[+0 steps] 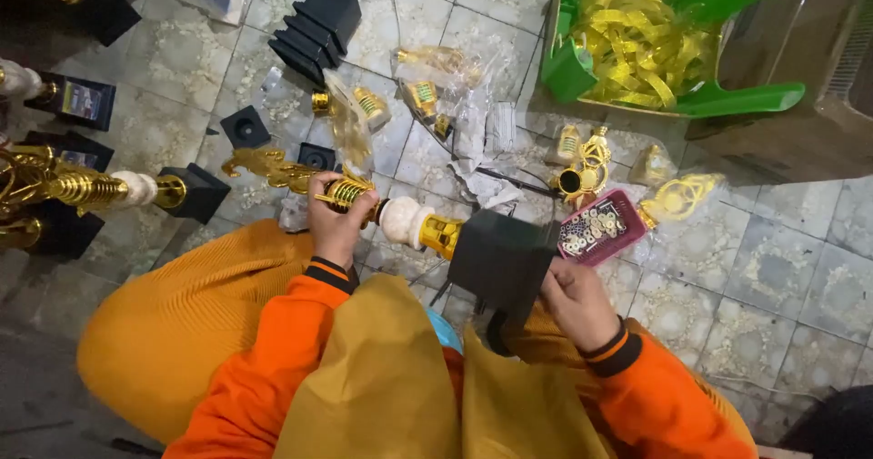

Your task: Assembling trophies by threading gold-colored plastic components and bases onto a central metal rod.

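The left hand (335, 215) is wrapped tight around the gold stem of a trophy (400, 218) lying sideways over the lap. The right hand (575, 303) grips its black base (500, 261), just beside a pink tray (602, 229) on the floor.

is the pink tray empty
No, the pink tray on the tiled floor holds many small round metal bits.

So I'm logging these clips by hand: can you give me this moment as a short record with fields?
left hand: grips the gold ribbed stem of a trophy held sideways
right hand: at the trophy's black square base
beside: pink tray of small metal parts
floor: pale tiles, spare black bases, bagged gold pieces
top right: green box of yellow ribbon
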